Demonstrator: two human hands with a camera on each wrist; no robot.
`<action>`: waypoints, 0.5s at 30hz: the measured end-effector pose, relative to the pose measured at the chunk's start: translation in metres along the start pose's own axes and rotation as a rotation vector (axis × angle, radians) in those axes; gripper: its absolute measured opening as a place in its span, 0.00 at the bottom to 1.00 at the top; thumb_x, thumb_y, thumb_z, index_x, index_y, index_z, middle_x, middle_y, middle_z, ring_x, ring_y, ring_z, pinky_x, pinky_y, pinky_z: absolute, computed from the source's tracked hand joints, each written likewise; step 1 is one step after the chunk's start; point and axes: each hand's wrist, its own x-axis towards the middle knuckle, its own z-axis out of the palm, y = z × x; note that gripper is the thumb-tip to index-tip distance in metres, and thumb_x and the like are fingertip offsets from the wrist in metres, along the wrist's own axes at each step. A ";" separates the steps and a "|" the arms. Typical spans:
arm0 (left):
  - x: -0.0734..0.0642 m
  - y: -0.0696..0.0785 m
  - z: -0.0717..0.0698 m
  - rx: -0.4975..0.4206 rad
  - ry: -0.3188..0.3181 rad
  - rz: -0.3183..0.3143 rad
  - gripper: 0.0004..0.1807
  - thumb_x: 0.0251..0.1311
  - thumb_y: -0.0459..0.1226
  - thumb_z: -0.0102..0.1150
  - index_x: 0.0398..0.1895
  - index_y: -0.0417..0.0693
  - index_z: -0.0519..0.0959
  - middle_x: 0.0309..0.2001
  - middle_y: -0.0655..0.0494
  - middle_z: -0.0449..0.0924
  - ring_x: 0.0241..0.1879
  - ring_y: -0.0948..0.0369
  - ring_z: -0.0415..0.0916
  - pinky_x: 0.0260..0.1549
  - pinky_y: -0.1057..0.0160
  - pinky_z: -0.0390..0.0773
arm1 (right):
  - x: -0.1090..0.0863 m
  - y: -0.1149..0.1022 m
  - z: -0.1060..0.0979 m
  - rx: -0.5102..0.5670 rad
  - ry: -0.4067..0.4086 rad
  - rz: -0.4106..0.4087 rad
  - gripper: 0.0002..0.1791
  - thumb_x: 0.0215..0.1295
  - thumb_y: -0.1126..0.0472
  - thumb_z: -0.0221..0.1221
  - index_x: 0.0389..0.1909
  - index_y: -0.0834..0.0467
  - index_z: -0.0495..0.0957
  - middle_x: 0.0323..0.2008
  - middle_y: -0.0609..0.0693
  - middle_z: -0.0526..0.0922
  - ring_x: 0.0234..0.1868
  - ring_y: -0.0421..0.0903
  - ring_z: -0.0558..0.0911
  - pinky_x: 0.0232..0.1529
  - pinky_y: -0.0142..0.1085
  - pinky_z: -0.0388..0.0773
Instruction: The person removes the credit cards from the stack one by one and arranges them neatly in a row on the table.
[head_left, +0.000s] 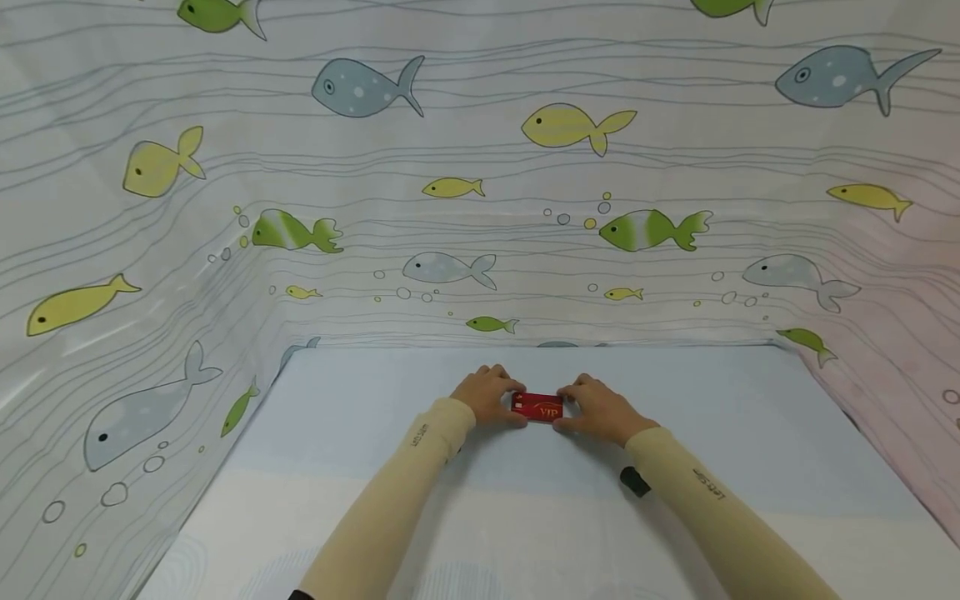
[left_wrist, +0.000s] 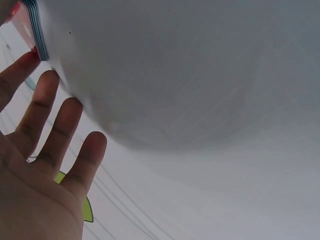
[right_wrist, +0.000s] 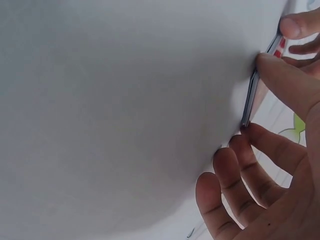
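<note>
A small stack of red cards (head_left: 537, 407), the top one printed "VIP" in gold, sits at the far middle of the table. My left hand (head_left: 486, 397) grips its left end between thumb and forefinger. At the opposite end, my right hand (head_left: 603, 411) pinches it the same way. From the left wrist, the layered edges of the stack (left_wrist: 38, 31) show beside the forefinger, while the other left fingers (left_wrist: 66, 120) spread apart. The right wrist view shows the stack's thin dark edge (right_wrist: 250, 97) between right thumb and forefinger, with the other fingers (right_wrist: 227, 172) below.
A pale blue and white cloth (head_left: 360, 450) covers the table. Fish-printed sheeting (head_left: 517, 225) rises behind the table and along both sides. A small black object (head_left: 635, 482) is at the right wrist, below the cream sleeve (head_left: 712, 500).
</note>
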 end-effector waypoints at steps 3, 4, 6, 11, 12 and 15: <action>-0.001 0.000 -0.003 0.002 0.005 0.008 0.33 0.53 0.61 0.72 0.63 0.66 0.80 0.57 0.58 0.75 0.56 0.56 0.70 0.58 0.52 0.74 | 0.000 0.000 -0.001 -0.004 0.002 -0.008 0.32 0.58 0.48 0.73 0.62 0.57 0.80 0.51 0.53 0.77 0.52 0.50 0.76 0.58 0.52 0.77; -0.002 0.001 -0.004 -0.003 0.006 0.011 0.33 0.53 0.60 0.72 0.63 0.66 0.81 0.56 0.58 0.75 0.56 0.56 0.70 0.58 0.52 0.74 | 0.000 0.000 -0.002 -0.004 0.003 -0.009 0.32 0.58 0.48 0.73 0.61 0.56 0.80 0.50 0.53 0.77 0.52 0.50 0.76 0.58 0.52 0.77; -0.003 0.001 -0.006 -0.010 0.003 0.018 0.32 0.53 0.60 0.72 0.63 0.65 0.81 0.56 0.57 0.75 0.56 0.56 0.70 0.58 0.52 0.74 | 0.000 0.000 -0.002 -0.003 0.001 -0.008 0.31 0.58 0.48 0.73 0.61 0.56 0.80 0.50 0.52 0.77 0.52 0.50 0.76 0.58 0.52 0.77; -0.003 0.001 -0.008 0.005 -0.012 0.025 0.32 0.55 0.61 0.70 0.63 0.66 0.80 0.56 0.59 0.76 0.55 0.57 0.71 0.57 0.54 0.74 | 0.000 0.001 -0.002 0.011 -0.005 0.007 0.31 0.58 0.47 0.73 0.61 0.55 0.80 0.51 0.53 0.77 0.54 0.51 0.76 0.58 0.54 0.77; -0.003 0.002 -0.008 0.007 -0.014 0.025 0.32 0.56 0.61 0.70 0.63 0.66 0.80 0.56 0.58 0.76 0.56 0.57 0.71 0.58 0.54 0.74 | 0.000 0.001 -0.002 0.011 -0.006 0.011 0.32 0.58 0.47 0.73 0.61 0.54 0.80 0.52 0.53 0.77 0.54 0.51 0.76 0.58 0.55 0.77; -0.004 0.002 -0.008 0.009 -0.011 0.031 0.32 0.55 0.61 0.70 0.63 0.66 0.80 0.57 0.58 0.76 0.56 0.57 0.71 0.58 0.53 0.74 | 0.000 0.001 -0.002 0.011 -0.007 0.019 0.32 0.58 0.46 0.73 0.62 0.54 0.79 0.52 0.52 0.77 0.55 0.51 0.76 0.59 0.55 0.76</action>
